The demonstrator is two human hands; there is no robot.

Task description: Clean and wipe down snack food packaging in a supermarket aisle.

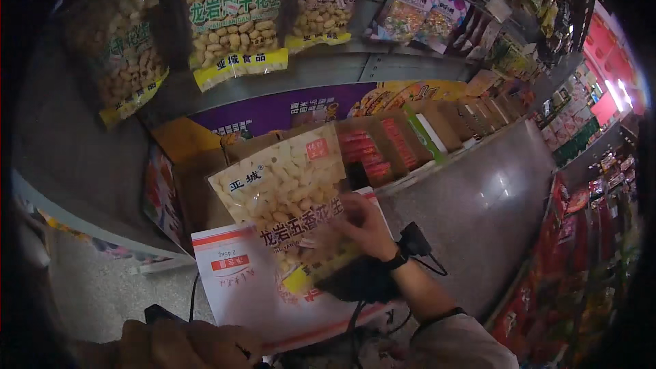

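Note:
A clear plastic bag of unshelled peanuts (pixel 294 184) hangs tilted in front of me, with printed writing and a yellow bottom strip. My right hand (pixel 364 225), with a dark band at the wrist, grips the bag's right edge. Below and behind the bag is a white carton with red stripes (pixel 225 287). At the bottom left edge, in shadow, my left hand (pixel 179 343) shows curled fingers beside a small dark object (pixel 161 312); whether it holds that object is unclear. A black object (pixel 359 279) with cables lies between the bag and my right forearm.
Similar peanut bags (pixel 236 25) hang on the rack above, beside a colourful candy bag (pixel 420 7). Open cardboard boxes with red packets (pixel 364 151) line the low shelf. A grey shelf (pixel 77 189) stands left. Red packaged goods (pixel 569 256) stand right, across the aisle floor (pixel 471 215).

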